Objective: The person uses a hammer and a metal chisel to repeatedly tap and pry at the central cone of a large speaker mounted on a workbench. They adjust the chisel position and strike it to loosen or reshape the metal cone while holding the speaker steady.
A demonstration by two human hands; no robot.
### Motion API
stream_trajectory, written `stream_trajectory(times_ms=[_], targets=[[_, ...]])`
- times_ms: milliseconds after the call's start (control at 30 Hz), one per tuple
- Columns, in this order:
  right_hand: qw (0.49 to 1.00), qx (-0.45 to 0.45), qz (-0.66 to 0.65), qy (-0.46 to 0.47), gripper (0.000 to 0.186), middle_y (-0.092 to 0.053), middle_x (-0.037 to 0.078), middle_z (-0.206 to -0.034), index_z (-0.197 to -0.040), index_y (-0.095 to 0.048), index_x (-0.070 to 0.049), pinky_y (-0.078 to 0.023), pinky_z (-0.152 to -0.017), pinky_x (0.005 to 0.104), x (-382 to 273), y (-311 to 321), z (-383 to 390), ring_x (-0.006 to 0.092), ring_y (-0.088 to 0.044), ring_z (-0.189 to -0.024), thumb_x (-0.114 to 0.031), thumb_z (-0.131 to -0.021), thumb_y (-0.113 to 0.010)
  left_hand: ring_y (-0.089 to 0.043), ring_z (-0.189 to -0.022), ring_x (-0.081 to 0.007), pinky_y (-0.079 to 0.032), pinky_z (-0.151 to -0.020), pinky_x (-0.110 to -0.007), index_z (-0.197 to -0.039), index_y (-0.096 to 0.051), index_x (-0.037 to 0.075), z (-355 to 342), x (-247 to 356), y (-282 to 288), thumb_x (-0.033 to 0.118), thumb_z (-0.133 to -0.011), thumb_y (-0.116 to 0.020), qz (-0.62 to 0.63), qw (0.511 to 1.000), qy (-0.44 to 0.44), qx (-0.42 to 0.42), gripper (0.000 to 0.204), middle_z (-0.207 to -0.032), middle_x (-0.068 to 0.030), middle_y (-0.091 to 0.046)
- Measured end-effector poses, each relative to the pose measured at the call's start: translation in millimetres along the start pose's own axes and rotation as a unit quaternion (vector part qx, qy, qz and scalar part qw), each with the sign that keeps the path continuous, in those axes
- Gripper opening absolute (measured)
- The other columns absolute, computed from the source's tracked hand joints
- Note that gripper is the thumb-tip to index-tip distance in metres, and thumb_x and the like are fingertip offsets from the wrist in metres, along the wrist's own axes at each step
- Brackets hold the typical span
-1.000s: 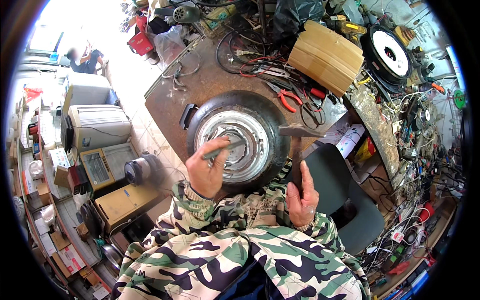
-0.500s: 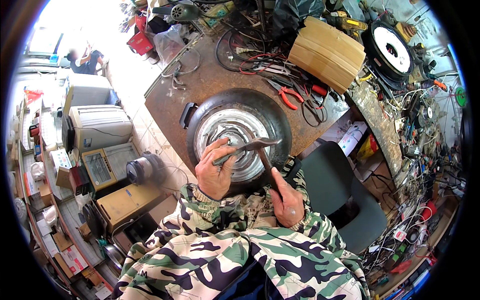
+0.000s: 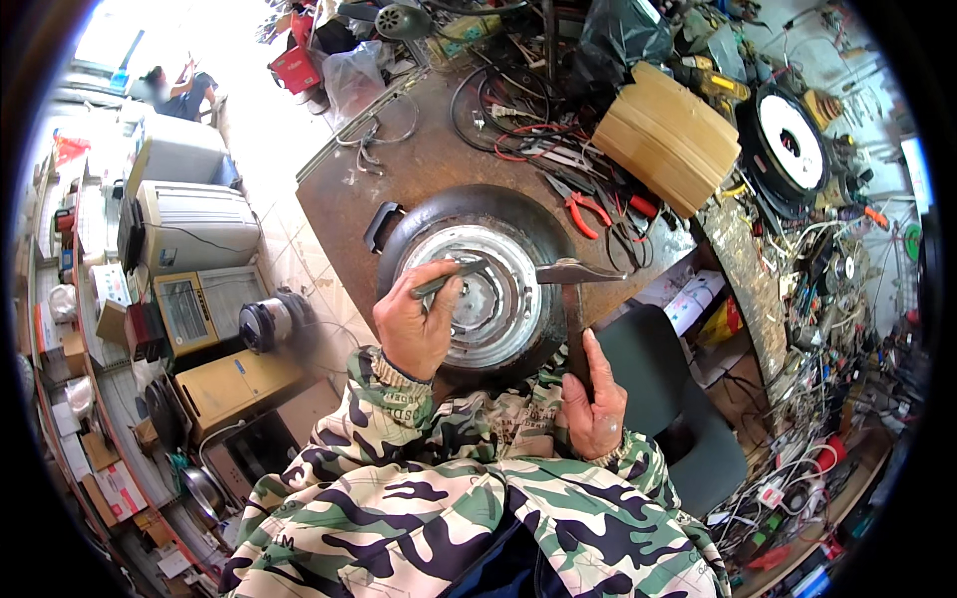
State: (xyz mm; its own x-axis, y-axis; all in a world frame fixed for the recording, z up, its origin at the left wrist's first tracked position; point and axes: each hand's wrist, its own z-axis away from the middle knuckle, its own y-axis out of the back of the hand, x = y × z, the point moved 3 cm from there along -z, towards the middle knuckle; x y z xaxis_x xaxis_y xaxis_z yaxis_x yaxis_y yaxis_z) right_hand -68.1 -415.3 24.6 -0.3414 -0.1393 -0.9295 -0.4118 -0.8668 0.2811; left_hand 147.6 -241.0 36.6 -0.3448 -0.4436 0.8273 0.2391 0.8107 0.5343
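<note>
A round black pan [image 3: 411,237] with a side handle sits on the rusty worktop, with a silver ringed metal disc [image 3: 520,289] in its middle. Over the disc's left part, my left hand [image 3: 414,334] is closed around a short dark metal chisel [image 3: 469,267], which slants up to the right. Whether its lower end touches the disc is hidden by my fingers. My right hand [image 3: 595,409] grips the handle of a hammer [image 3: 575,329], forefinger stretched along it. The hammer's head is over the pan's right rim, apart from the chisel.
Red-handled pliers [image 3: 585,213] and other hand tools lie beyond the pan on the worktop [image 3: 334,214]. Behind them are a cardboard piece [image 3: 668,138] and black cables. A dark chair [image 3: 653,369] stands at right, beside a cluttered bench. Another person [image 3: 184,98] sits far left.
The hammer has swung away to the right, from close by the chisel to over the pan's right rim. My left hand has shifted slightly left and down with the chisel.
</note>
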Motion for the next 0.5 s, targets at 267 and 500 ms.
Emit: stream_trajectory(times_ms=[267, 500], targets=[[0.994, -0.047, 0.045, 0.088, 0.059, -0.074, 0.028, -0.126, -0.157, -0.053, 0.001, -0.059, -0.088, 0.0367, -12, 19, -43, 0.0369, -0.079, -0.102, -0.005, -0.101, -0.07, -0.079, -0.1, -0.0335, -0.061, -0.089, -0.038, -0.112, -0.075, 0.0, 1, 11, -12, 0.007, -0.097, -0.078, -0.068, 0.997, 0.002, -0.039, 0.017, -0.108, -0.019, -0.079], [0.978, -0.175, -0.068, -0.092, 0.06, -0.079, 0.016, -0.113, -0.159, -0.052, -0.002, -0.058, -0.083, 0.0331, -21, 34, -74, 0.0213, -0.073, -0.085, -0.004, -0.102, -0.069, -0.079, -0.102, -0.0364, -0.063, -0.089, -0.04, -0.114, -0.071, 0.0, 11, 23, -23, 0.003, -0.095, -0.077, -0.095, 0.995, 0.011, 0.008, 0.02, -0.109, -0.0207, -0.079]])
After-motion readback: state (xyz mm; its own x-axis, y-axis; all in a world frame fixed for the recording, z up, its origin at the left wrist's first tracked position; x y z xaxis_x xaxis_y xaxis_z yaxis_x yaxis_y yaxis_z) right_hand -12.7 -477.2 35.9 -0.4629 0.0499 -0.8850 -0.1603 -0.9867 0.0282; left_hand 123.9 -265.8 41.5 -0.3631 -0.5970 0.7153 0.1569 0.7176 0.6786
